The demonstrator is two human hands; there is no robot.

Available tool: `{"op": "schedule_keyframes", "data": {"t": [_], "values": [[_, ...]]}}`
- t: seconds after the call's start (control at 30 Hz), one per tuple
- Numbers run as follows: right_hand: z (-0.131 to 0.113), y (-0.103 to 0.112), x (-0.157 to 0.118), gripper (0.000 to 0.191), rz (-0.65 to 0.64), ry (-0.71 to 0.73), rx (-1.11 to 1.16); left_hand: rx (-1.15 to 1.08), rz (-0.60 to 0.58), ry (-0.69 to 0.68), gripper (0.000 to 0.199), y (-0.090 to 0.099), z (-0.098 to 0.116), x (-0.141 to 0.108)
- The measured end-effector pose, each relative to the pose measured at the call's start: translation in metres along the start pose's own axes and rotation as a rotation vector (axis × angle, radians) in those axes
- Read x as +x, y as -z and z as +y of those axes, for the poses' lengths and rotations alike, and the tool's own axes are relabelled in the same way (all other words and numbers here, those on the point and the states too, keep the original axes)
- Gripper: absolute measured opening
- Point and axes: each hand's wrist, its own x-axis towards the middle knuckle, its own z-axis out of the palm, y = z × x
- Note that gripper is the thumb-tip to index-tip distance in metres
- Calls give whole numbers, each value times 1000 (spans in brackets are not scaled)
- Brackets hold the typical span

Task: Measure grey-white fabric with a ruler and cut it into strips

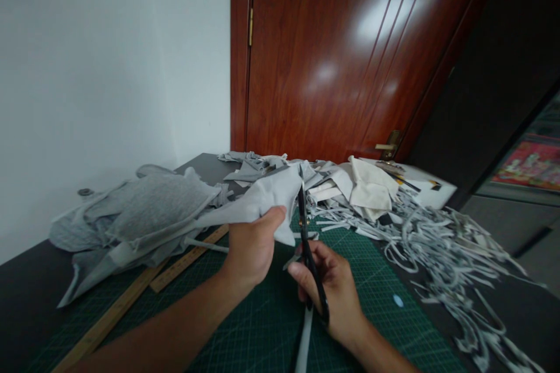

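My left hand (254, 245) is closed on a pale grey piece of fabric (262, 195), holding it up over the mat. In my right hand (328, 282) is a pair of black scissors (305, 227), blades pointing away from me and lying along the fabric's right edge. Whether the blades are biting into the cloth I cannot tell. A narrow pale strip (305, 338) hangs below my right hand. The held fabric reaches left toward a heap of grey cloth (161, 204).
A green cutting mat (376, 291) covers the table's middle. Wooden rulers (118, 306) lie at left. Many cut strips (437, 245) are piled at right, with fabric scraps (371, 186) and a white box (431, 186) behind. A brown door (324, 58) stands beyond.
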Motion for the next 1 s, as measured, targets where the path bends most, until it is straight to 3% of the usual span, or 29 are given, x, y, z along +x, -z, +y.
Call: {"op": "schedule_keyframes", "data": {"t": [0.13,0.43,0.57,0.7,0.87,1.0], "values": [[3,-2,-1,45,-5,-15,24,-323,-11,125,21,-8,14,8],[9,-5,-3,37,-39,-25,46,-455,102,147,33,7,5,30],[7,-4,-3,37,-34,-18,42,-486,70,177,31,10,7,32],[5,-4,-3,38,-44,-12,51,-622,30,266,15,5,18,34],[6,-4,-3,38,-56,-16,66,-619,233,281,27,0,23,38],[8,-5,-4,38,-62,-18,81,-588,275,248,37,2,22,40]]}}
